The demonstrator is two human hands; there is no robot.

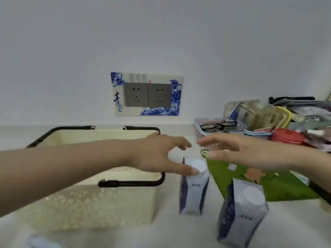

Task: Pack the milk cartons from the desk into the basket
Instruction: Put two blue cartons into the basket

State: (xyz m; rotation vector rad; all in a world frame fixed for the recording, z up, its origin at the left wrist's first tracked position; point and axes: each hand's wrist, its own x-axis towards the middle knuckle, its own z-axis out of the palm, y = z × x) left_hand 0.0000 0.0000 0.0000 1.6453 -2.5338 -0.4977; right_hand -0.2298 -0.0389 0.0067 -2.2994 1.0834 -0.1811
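Item one: far milk carton (194, 187), upright on my bench (170, 230), pale grey-white front, dark purple side, round white cap on its sloped top. It stands just right of the basket (89, 208).

Item two: near milk carton (241, 212), same colouring and cap, upright but blurred, nearer me and to the right of the first, apart from it.

Item three: basket, cream plastic, black handles folded down; I cannot see its inside past my forearm.

My left hand (161, 154) is spread wide over the far carton, thumb tip touching its cap, gripping nothing. My right hand (238, 151) hovers open, fingers extended, above the green bag (259, 187), behind the near carton, empty.
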